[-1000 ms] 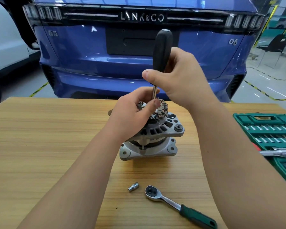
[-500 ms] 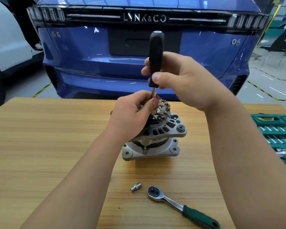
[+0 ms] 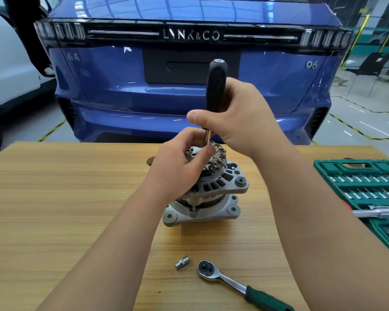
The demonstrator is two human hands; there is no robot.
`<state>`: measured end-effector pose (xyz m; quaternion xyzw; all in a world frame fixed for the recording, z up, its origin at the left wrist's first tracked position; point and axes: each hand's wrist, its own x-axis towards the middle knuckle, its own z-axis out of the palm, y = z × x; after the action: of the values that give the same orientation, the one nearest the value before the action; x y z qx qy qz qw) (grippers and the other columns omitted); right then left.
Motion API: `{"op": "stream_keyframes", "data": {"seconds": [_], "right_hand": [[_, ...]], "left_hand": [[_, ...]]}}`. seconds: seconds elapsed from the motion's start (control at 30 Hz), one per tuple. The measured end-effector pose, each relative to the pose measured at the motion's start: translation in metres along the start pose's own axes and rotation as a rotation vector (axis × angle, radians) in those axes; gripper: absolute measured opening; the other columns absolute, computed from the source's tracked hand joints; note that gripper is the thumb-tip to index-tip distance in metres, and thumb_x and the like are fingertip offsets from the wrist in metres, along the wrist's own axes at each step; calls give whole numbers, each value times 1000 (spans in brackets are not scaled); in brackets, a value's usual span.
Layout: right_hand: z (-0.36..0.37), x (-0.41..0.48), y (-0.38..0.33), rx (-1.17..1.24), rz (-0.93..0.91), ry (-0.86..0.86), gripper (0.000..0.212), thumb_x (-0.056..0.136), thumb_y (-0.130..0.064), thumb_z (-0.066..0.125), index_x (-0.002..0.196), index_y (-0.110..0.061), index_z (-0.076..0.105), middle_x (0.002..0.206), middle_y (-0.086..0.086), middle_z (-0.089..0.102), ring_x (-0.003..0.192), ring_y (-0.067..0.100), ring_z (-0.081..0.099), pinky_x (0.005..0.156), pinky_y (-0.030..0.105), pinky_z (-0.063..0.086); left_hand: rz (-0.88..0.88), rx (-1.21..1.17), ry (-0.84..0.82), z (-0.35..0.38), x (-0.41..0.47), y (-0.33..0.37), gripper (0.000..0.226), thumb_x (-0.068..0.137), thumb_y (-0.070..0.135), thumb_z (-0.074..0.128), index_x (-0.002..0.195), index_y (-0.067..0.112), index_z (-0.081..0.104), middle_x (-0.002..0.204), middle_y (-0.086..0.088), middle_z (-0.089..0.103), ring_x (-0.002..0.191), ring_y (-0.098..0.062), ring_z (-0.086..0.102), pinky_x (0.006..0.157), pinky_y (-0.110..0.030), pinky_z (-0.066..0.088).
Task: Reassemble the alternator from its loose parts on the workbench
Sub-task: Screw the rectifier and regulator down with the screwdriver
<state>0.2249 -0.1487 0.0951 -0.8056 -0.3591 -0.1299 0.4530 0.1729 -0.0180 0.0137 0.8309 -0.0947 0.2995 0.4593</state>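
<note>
We are working at mid-frame: our left hand [image 3: 180, 163] is curling its fingers over the alternator [image 3: 211, 198] standing on the worktop [image 3: 54, 198], and our right hand [image 3: 243, 117] is gripping the screwdriver [image 3: 216, 86]. The tip may be slipping off its screw, jabbing the left hand beside it.

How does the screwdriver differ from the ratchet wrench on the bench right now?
The screwdriver has a black handle; the ratchet wrench has a green one. The screwdriver stands upright, gripped by the right hand, shaft down on the alternator; the ratchet wrench lies flat on the workbench, untouched. Both have bare metal shafts.
</note>
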Motion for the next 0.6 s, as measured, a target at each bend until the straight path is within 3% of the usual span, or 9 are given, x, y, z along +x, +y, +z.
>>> {"op": "stream_keyframes", "data": {"seconds": [0.07, 0.17, 0.27, 0.33, 0.4, 0.5, 0.6], "right_hand": [[2, 0, -2, -54, 5, -15, 35, 76, -43, 77, 69, -27, 46, 59, -13, 46, 54, 1, 45, 52, 14, 36], [-11, -1, -2, 147, -42, -235, 2, 91, -25, 64, 91, -25, 62, 77, -12, 65, 72, -1, 63, 64, 13, 46], [-18, -1, 3, 249, -14, -210, 8, 88, -14, 69, 95, -18, 68, 81, -8, 73, 75, 1, 67, 66, 14, 49], [-13, -2, 6, 179, 44, -95, 14, 81, -22, 76, 88, -14, 66, 80, 0, 72, 72, 11, 68, 65, 25, 54], [-6, -3, 7, 55, 56, -16, 23, 80, -31, 76, 88, -13, 64, 77, -1, 69, 68, 11, 64, 64, 27, 54], [-9, -4, 5, 62, 12, -142, 18, 86, -28, 70, 98, -17, 63, 86, -6, 68, 77, 6, 64, 72, 25, 54], [-20, -4, 4, 249, 10, -239, 16, 89, -12, 66, 105, -10, 65, 92, 1, 73, 81, 13, 70, 70, 23, 57]], "left_hand": [[-8, -62, 44, -2, 0, 0, 7, 88, 33, 66, 84, 36, 61, 77, 16, 67, 73, -2, 64, 65, -17, 48], [6, -93, 52, -4, -1, -1, 9, 92, 27, 63, 86, 33, 65, 78, 5, 70, 72, -10, 66, 66, -22, 52], [24, -48, 21, -4, -1, -1, 17, 96, 28, 53, 97, 40, 65, 89, 11, 71, 84, -11, 66, 74, -24, 52], [25, -24, -7, -3, 0, 0, 18, 96, 32, 50, 104, 40, 64, 93, 20, 70, 89, -7, 65, 77, -21, 50], [4, -6, -19, -2, 1, 0, 13, 91, 42, 53, 101, 39, 63, 89, 22, 69, 89, -3, 65, 75, -14, 48], [0, -10, -17, -2, 1, -2, 7, 92, 37, 57, 89, 41, 62, 79, 20, 68, 77, -3, 64, 67, -12, 45], [13, 12, -69, -3, 1, 1, 18, 96, 39, 47, 105, 46, 61, 88, 26, 69, 85, -5, 65, 73, -22, 49]]}}
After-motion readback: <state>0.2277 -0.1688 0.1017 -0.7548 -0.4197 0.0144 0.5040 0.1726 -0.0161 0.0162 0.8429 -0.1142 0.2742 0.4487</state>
